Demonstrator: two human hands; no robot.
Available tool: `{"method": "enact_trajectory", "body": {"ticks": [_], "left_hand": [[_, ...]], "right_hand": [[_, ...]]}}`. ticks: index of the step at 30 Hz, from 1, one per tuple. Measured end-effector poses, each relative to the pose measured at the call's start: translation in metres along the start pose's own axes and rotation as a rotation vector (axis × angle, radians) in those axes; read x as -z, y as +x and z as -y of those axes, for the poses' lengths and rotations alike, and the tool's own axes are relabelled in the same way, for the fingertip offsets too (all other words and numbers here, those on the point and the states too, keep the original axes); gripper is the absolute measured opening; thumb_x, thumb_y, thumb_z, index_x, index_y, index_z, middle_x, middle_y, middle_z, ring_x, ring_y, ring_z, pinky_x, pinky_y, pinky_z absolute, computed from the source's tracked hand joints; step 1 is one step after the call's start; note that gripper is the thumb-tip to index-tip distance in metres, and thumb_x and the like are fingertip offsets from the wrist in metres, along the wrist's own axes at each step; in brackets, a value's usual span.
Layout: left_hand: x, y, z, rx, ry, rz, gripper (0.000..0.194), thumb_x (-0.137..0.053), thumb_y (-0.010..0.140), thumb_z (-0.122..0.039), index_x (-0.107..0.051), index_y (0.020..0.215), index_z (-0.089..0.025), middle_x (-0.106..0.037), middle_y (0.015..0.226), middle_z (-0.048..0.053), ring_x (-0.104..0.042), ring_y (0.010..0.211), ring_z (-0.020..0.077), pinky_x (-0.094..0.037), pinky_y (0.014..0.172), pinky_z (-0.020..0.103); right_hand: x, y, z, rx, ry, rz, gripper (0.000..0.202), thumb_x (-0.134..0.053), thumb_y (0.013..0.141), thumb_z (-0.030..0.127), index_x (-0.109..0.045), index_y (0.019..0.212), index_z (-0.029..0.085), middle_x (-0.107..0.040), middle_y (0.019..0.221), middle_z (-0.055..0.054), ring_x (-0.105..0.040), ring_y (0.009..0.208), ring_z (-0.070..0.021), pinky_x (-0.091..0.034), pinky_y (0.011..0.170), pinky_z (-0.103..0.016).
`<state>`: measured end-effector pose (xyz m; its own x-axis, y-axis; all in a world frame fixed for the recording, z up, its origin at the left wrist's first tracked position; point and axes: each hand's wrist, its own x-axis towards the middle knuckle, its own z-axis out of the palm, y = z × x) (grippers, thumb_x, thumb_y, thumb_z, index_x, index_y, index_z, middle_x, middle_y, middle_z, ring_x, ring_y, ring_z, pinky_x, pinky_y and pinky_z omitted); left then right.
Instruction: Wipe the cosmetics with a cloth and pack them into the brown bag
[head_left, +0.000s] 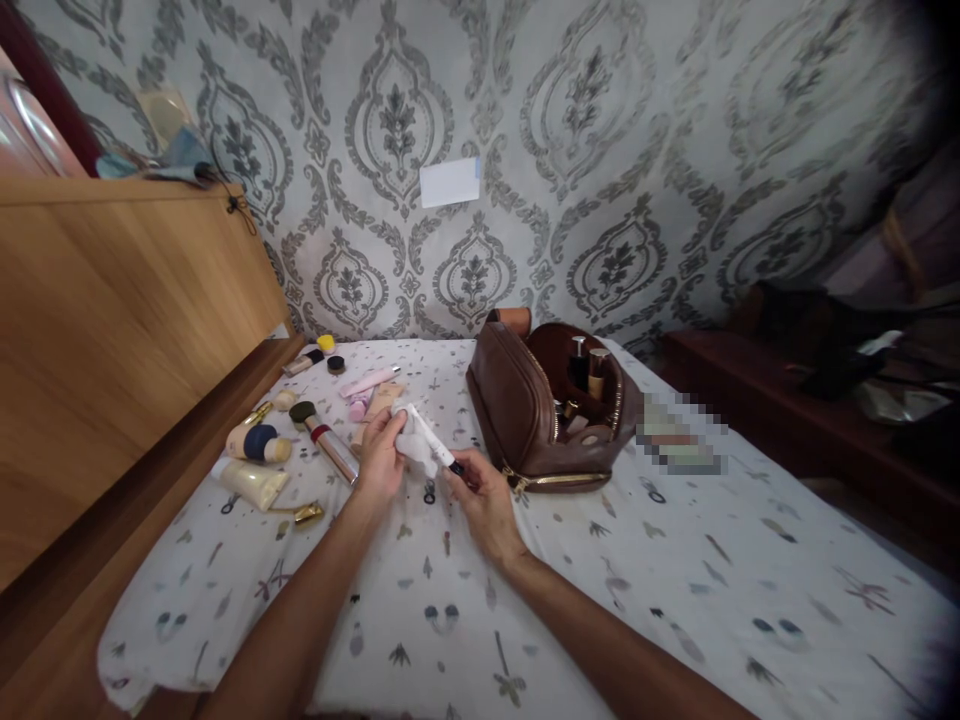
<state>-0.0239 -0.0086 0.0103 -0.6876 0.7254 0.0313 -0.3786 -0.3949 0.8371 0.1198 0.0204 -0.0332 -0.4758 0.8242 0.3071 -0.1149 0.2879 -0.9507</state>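
Observation:
In the middle of the head view, my left hand (382,455) pinches a crumpled white wipe (417,448). The wipe lies against a slim white tube with a black end (431,438). My right hand (486,500) has its fingers closed around that black end, so the tube slants between both hands. Just right of them stands a brown makeup bag (501,400), unzipped, with bottles (597,372) upright inside. Left of my hands lie a makeup brush (330,445), a pink tube (369,380) and a beige packet (385,400), partly behind my left hand.
On the patterned white cloth (600,570), a cream tube (253,484), a blue-banded bottle (257,443), a gold piece (306,513) and a small black jar (336,365) lie to the left. A wooden panel (135,330) borders that side. A blurred-out flat item (679,435) lies right of the bag.

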Motion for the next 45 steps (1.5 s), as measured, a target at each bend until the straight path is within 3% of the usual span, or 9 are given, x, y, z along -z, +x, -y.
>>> {"method": "enact_trajectory", "body": {"ticks": [9,16,27,32,36,39,42,45], "left_hand": [[0.011,0.006,-0.007,-0.008,0.169,0.059,0.028,-0.082,0.064,-0.036,-0.063,0.071,-0.017,-0.055,0.06,-0.006,-0.047,0.051,0.0067,-0.035,0.047,0.018],[0.017,0.011,-0.007,-0.042,0.198,0.103,0.023,-0.081,0.062,-0.033,-0.069,0.071,-0.015,-0.063,0.065,-0.002,-0.052,0.057,0.0093,-0.039,0.053,0.019],[0.009,0.007,-0.009,0.003,0.078,0.149,0.031,-0.078,0.063,-0.029,-0.072,0.091,-0.017,-0.072,0.082,0.003,-0.063,0.066,0.0125,-0.046,0.059,0.021],[0.003,0.002,-0.01,0.073,-0.041,0.178,0.036,-0.083,0.062,-0.03,-0.072,0.094,-0.018,-0.074,0.083,0.003,-0.069,0.08,0.0177,-0.052,0.073,0.026],[-0.001,-0.003,-0.012,0.11,-0.104,0.213,0.038,-0.084,0.063,-0.03,-0.072,0.097,-0.017,-0.075,0.09,0.005,-0.07,0.088,0.0202,-0.053,0.078,0.029],[-0.002,-0.006,-0.014,0.13,-0.128,0.246,0.037,-0.083,0.065,-0.029,-0.072,0.099,-0.019,-0.075,0.09,0.005,-0.07,0.088,0.0209,-0.054,0.077,0.029],[0.0,-0.006,-0.016,0.174,-0.12,0.259,0.032,-0.084,0.064,-0.031,-0.071,0.09,-0.018,-0.074,0.079,0.004,-0.071,0.081,0.0214,-0.056,0.072,0.03],[0.002,-0.005,-0.014,0.204,-0.097,0.218,0.033,-0.085,0.061,-0.034,-0.069,0.085,-0.017,-0.072,0.07,0.002,-0.069,0.067,0.0182,-0.056,0.065,0.028]], "right_hand": [[0.001,-0.002,0.006,0.059,-0.097,-0.061,0.017,-0.059,0.078,0.03,-0.069,0.087,0.019,-0.06,0.071,0.0,-0.05,0.063,-0.0146,-0.04,0.059,-0.024],[0.002,0.0,0.001,-0.037,-0.07,-0.041,0.024,-0.06,0.077,0.036,-0.07,0.091,0.018,-0.055,0.062,0.002,-0.046,0.051,-0.0125,-0.039,0.051,-0.024],[0.002,0.006,-0.008,-0.094,0.05,-0.094,0.028,-0.067,0.073,0.043,-0.068,0.088,0.019,-0.057,0.06,0.002,-0.05,0.05,-0.0132,-0.042,0.049,-0.025],[0.003,0.006,-0.005,-0.097,0.042,-0.095,0.025,-0.068,0.074,0.041,-0.068,0.087,0.02,-0.056,0.057,0.003,-0.05,0.049,-0.0139,-0.041,0.049,-0.026],[0.002,0.004,0.005,-0.097,0.076,0.004,0.029,-0.069,0.075,0.045,-0.068,0.089,0.02,-0.056,0.059,0.002,-0.048,0.049,-0.0133,-0.04,0.049,-0.026],[0.0,0.0,0.016,-0.128,0.123,0.163,0.034,-0.065,0.079,0.054,-0.065,0.078,0.02,-0.054,0.055,0.003,-0.045,0.045,-0.0115,-0.035,0.045,-0.025],[-0.002,-0.004,0.022,-0.246,0.248,0.3,0.046,-0.063,0.078,0.064,-0.059,0.065,0.019,-0.054,0.053,0.002,-0.042,0.042,-0.0092,-0.028,0.042,-0.023],[-0.004,-0.005,0.02,-0.393,0.421,0.306,0.052,-0.066,0.073,0.069,-0.063,0.069,0.017,-0.056,0.053,0.002,-0.038,0.04,-0.0069,-0.023,0.039,-0.021]]}}
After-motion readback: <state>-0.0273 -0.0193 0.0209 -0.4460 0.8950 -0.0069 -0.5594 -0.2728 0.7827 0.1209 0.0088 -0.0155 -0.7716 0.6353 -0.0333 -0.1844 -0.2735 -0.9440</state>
